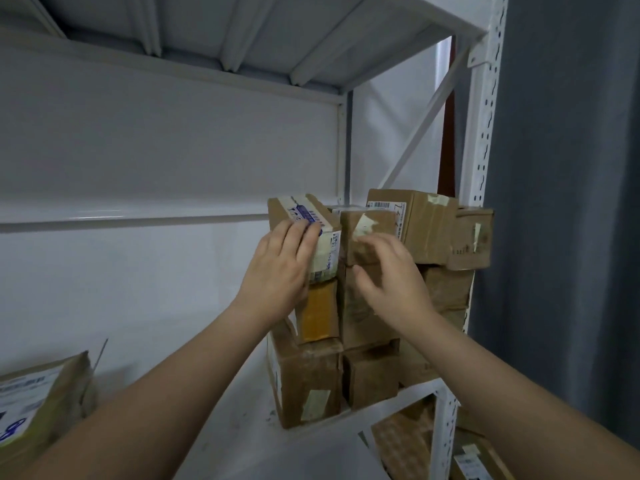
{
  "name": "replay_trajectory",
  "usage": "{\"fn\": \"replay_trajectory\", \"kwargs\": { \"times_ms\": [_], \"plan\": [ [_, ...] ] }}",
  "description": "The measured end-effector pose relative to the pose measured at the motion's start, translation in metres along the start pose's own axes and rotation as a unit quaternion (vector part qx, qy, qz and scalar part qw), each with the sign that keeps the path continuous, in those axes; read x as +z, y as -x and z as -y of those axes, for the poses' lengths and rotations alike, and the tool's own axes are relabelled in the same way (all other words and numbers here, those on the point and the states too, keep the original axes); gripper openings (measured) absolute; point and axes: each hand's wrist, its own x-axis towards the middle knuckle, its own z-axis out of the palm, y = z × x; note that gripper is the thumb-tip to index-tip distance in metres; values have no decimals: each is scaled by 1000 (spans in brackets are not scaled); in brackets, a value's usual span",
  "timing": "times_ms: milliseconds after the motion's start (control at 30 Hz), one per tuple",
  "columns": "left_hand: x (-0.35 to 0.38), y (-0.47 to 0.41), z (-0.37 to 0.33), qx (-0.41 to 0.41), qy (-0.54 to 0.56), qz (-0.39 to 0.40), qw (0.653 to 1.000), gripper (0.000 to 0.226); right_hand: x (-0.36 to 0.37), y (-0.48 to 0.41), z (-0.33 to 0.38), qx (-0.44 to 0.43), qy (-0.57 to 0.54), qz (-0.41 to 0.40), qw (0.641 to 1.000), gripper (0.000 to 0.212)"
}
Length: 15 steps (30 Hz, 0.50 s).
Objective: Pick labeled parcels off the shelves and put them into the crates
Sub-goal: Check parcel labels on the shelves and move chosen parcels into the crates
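Note:
Several brown cardboard parcels are stacked at the right end of a white metal shelf. At the top left of the stack sits a tilted parcel with a white label; my left hand lies flat on its front and top, fingers together. Next to it stands a small taped parcel. My right hand hovers in front of this one with fingers spread, fingertips touching or nearly touching its front. Neither hand lifts anything. No crate is in view.
A larger labelled parcel lies at the shelf's left front edge. More boxes fill the stack's right side against the perforated upright. The shelf above hangs overhead. A grey curtain hangs to the right. Parcels lie on the shelf below.

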Motion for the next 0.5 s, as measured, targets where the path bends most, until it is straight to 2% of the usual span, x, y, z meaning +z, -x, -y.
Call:
{"fn": "replay_trajectory", "kwargs": {
  "times_ms": [33,100,233,333,400,500],
  "plan": [
    [-3,7,0,-7,4,-24,1000,93,-1,2,4,17,-76,-11,997,44],
    [-10,23,1,-13,13,-70,997,91,-2,6,17,64,-242,4,968,42],
    [-22,55,1,25,61,-124,990,83,5,16,43,172,-464,110,862,71],
    [-31,68,3,25,126,-132,983,81,20,18,57,220,-540,134,801,82],
    [-38,76,6,-22,192,-120,974,88,31,18,63,228,-580,108,775,76],
    [-52,86,15,-126,307,-87,939,99,42,19,69,233,-616,72,749,64]
  ]
}}
